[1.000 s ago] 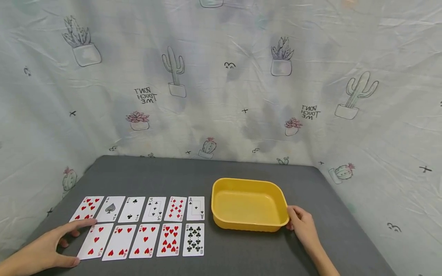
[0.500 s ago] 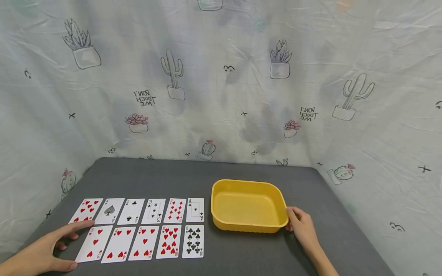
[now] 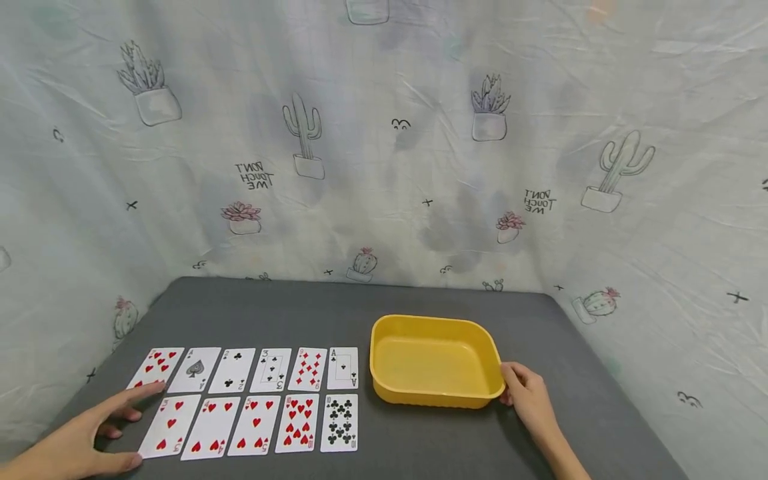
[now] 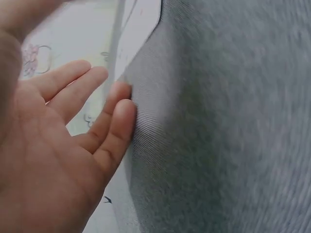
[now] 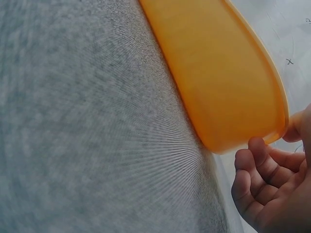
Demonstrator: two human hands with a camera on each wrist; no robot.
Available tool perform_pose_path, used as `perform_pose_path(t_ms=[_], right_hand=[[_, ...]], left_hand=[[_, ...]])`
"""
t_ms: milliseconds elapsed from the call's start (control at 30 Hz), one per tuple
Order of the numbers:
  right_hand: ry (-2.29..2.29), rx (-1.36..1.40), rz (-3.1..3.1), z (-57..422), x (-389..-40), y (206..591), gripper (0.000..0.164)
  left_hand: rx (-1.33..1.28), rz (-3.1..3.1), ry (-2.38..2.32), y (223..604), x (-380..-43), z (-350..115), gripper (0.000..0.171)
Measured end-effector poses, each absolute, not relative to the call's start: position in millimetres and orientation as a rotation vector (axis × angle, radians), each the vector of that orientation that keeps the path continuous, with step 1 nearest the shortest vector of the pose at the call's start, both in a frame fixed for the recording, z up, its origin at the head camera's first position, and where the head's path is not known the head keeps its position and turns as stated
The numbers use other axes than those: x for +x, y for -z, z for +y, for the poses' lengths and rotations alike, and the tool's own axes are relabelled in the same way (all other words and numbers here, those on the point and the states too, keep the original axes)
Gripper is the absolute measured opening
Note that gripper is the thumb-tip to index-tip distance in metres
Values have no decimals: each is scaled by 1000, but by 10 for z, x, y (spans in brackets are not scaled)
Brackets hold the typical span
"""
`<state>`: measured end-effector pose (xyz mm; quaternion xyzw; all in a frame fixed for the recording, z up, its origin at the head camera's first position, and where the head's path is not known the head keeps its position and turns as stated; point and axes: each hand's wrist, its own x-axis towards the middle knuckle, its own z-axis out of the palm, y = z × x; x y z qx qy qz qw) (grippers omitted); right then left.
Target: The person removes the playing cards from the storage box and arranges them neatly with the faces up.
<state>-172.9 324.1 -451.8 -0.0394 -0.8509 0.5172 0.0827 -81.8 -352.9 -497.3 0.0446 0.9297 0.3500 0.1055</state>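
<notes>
Playing cards lie face up in two rows. My left hand is spread at their left end, its index fingertip by the seven of hearts and its thumb tip by the lower left corner of the three of hearts. Its palm holds nothing in the left wrist view. On the right, my right hand grips the right corner of a yellow tray, fingers bent against its outer wall. The right wrist view shows those fingertips touching the tray just below its rim.
The ace of spades, four of hearts, ace of clubs and ten of clubs are among the other cards. All rest on a grey table. A patterned cloth hangs behind and at both sides.
The head view has shifted slightly. Both hands, the cards and the yellow tray keep the same places relative to one another.
</notes>
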Motion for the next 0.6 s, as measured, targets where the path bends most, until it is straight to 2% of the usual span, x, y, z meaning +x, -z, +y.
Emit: perform_pose_path(t_ms=[200,300,433,600], right_hand=[[-1540,-133,-2555,3291,-1747,4523,34],[-1536,-135,-2560,3312,-1765,4512,35],[-1542,-148,-2562,3328,-1763,4487,34],[-1530,-138,-2552,3349,-1746,4441,33]], left_hand=[[139,2953,-1138,4896,-734,-3271,69],[48,3056,-1175,4825,-737,-3074,60],[-137,3105,-1174,4689,-766,-2788,58],[-154,3123,-1233,4544,-775,-2440,53]])
